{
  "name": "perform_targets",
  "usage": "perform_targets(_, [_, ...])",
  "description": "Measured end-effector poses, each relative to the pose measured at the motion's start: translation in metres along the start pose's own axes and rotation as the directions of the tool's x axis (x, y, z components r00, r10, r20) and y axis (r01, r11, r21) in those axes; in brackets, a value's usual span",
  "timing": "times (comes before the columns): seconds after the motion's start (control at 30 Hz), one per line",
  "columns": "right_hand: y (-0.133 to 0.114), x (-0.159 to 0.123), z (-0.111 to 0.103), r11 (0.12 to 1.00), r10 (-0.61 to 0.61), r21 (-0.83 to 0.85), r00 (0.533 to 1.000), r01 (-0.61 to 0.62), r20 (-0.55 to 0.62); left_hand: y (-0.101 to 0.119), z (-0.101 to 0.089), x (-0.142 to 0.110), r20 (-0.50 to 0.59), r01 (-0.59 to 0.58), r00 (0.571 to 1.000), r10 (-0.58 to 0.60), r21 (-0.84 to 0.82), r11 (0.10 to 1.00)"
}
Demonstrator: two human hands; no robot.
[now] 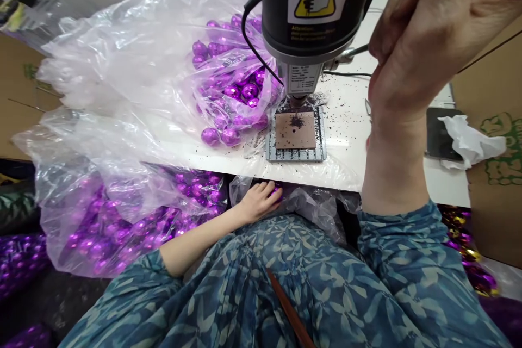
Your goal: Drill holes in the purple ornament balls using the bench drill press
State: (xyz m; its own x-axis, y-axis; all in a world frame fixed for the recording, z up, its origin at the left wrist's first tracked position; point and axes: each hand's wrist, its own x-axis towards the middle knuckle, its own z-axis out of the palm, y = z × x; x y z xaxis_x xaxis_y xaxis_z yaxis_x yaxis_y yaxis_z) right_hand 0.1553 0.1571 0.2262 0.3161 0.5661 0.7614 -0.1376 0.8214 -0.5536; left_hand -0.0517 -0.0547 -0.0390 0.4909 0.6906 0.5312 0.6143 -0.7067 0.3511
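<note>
A black drill press (314,5) with a yellow hand-warning label stands over its slotted base (296,156). My right hand (428,38) is raised at its right side, fingers closed round the end of the metal lever (359,50). On the base lies a brown square board (285,138) with a small hole and dark shavings; the chuck (297,101) hangs just above it. Low at the table's front edge, my left hand (260,202) curls over a shiny purple ball ornament (277,193), partly hidden by the fingers, above a clear plastic bag (318,206).
Purple faceted balls (248,91) fill an open plastic bag (122,65) on the white table (346,152); more balls (122,234) hang in plastic at the front left. Crumpled tissue (475,141) lies on a dark flat object at right, beside a cardboard box (497,201). Dark shavings litter the tabletop.
</note>
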Motion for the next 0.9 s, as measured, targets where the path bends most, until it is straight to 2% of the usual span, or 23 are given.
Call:
perform_targets(0.07, [0.003,0.001,0.001,1.0,-0.009,0.002,1.0,0.009,-0.006,-0.001,0.003,-0.009,0.012,-0.005,1.0,0.005,0.0,1.0])
perform_targets(0.17, [0.001,0.002,0.002,0.999,0.008,-0.05,1.0,-0.008,-0.005,-0.019,-0.004,0.004,-0.095,-0.028,0.995,0.023,-0.056,0.998])
perform_targets(0.23, [-0.001,0.0,0.001,0.997,0.006,-0.072,1.0,-0.006,-0.01,-0.048,-0.019,0.032,-0.217,-0.006,0.976,-0.01,-0.072,0.997])
perform_targets(0.33, [0.0,-0.002,-0.002,0.997,-0.032,-0.074,0.999,0.032,-0.002,-0.114,-0.046,0.098,-0.323,0.154,0.932,-0.162,-0.048,0.987])
perform_targets(0.37, [0.001,-0.003,-0.003,0.996,-0.05,-0.069,0.999,0.05,0.002,-0.138,-0.053,0.123,-0.316,0.279,0.907,-0.278,-0.044,0.959])
perform_targets(0.43, [0.001,-0.004,-0.004,0.995,-0.076,-0.06,0.997,0.077,0.007,-0.182,-0.063,0.168,-0.228,0.5,0.843,-0.487,0.001,0.866])
perform_targets(0.47, [0.0,-0.005,-0.004,0.995,-0.074,-0.06,0.997,0.074,0.012,-0.199,-0.064,0.187,-0.155,0.572,0.814,-0.56,0.049,0.819])
perform_targets(0.53, [-0.003,-0.006,-0.004,0.996,-0.053,-0.074,0.998,0.054,0.019,-0.223,-0.062,0.213,-0.023,0.643,0.762,-0.647,0.14,0.753])
perform_targets(0.63, [-0.009,-0.007,-0.002,0.995,-0.024,-0.098,0.999,0.027,0.024,-0.237,-0.055,0.227,0.051,0.657,0.738,-0.673,0.176,0.733])
perform_targets(0.73, [-0.011,-0.008,-0.002,0.995,-0.03,-0.096,0.999,0.031,0.013,-0.24,-0.053,0.222,0.048,0.641,0.758,-0.65,0.123,0.757])
perform_targets(0.8, [-0.01,-0.009,-0.002,0.995,-0.037,-0.092,0.999,0.037,0.005,-0.239,-0.059,0.214,0.002,0.62,0.785,-0.62,-0.012,0.784])
perform_targets(0.9, [-0.008,-0.009,-0.001,0.996,-0.043,-0.082,0.999,0.042,-0.007,-0.227,-0.073,0.199,-0.097,0.506,0.813,-0.573,-0.368,0.78])
